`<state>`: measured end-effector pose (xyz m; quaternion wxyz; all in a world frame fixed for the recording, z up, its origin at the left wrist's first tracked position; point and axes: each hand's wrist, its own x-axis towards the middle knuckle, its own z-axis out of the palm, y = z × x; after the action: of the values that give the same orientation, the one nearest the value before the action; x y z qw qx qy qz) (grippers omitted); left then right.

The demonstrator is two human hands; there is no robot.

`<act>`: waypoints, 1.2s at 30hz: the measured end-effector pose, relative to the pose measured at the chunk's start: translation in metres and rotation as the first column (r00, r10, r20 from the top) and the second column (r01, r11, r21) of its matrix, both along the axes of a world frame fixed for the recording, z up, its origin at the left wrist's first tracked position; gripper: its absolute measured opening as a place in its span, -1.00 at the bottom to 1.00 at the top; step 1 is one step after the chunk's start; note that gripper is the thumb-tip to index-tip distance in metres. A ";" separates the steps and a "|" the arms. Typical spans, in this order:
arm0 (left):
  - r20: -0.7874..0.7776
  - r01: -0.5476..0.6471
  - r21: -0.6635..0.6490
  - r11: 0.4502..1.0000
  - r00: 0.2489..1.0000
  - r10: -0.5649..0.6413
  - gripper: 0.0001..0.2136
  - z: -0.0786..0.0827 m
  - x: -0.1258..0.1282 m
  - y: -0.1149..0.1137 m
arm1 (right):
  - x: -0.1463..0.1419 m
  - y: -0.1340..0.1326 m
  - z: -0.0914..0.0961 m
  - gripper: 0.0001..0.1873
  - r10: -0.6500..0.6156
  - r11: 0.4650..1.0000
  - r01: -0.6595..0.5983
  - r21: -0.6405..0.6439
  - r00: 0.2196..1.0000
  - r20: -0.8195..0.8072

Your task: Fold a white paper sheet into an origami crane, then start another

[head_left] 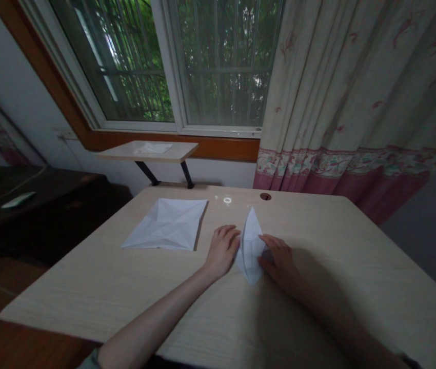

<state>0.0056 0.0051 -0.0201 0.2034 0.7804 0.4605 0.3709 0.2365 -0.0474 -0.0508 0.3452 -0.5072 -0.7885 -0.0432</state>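
Note:
A folded white paper shape (250, 247), narrow and pointed at both ends, lies on the pale wood-grain desk (310, 230). My left hand (222, 251) holds its left edge with the fingertips. My right hand (277, 259) grips its right side, in the shadow of my arm. To the left, a square sheet of white paper (167, 224) lies flat, marked by many creases and apart from both hands.
A round cable hole (265, 197) sits near the desk's far edge. Behind it stands a small wall shelf (146, 151) under a window (167, 61) beside a patterned curtain (349, 92). A dark cabinet (37, 205) stands to the left.

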 end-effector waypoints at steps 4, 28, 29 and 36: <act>-0.007 0.019 0.017 1.000 1.000 -0.019 -0.81 -0.001 -0.001 -0.001 | 0.000 0.000 0.001 -0.46 0.005 1.000 -0.005 -0.005 1.000 -0.009; 0.135 0.112 0.028 0.993 0.984 -0.115 -0.79 0.015 0.002 -0.009 | -0.003 -0.005 0.011 -0.41 0.086 0.996 -0.087 -0.001 0.986 -0.145; 0.142 0.116 0.029 0.993 0.983 -0.119 -0.84 0.017 0.002 -0.010 | -0.003 -0.005 0.013 -0.44 0.087 0.996 -0.088 -0.001 0.984 -0.156; 0.158 0.155 -0.010 0.988 0.976 -0.151 -0.64 0.027 0.000 -0.014 | -0.001 -0.005 0.015 -0.60 0.049 0.997 -0.063 -0.051 0.966 -0.254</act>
<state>0.0060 -0.0085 0.0068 0.2756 0.7797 0.3858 0.4090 0.2357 -0.0522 -0.0359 0.4287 -0.4960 -0.7531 0.0544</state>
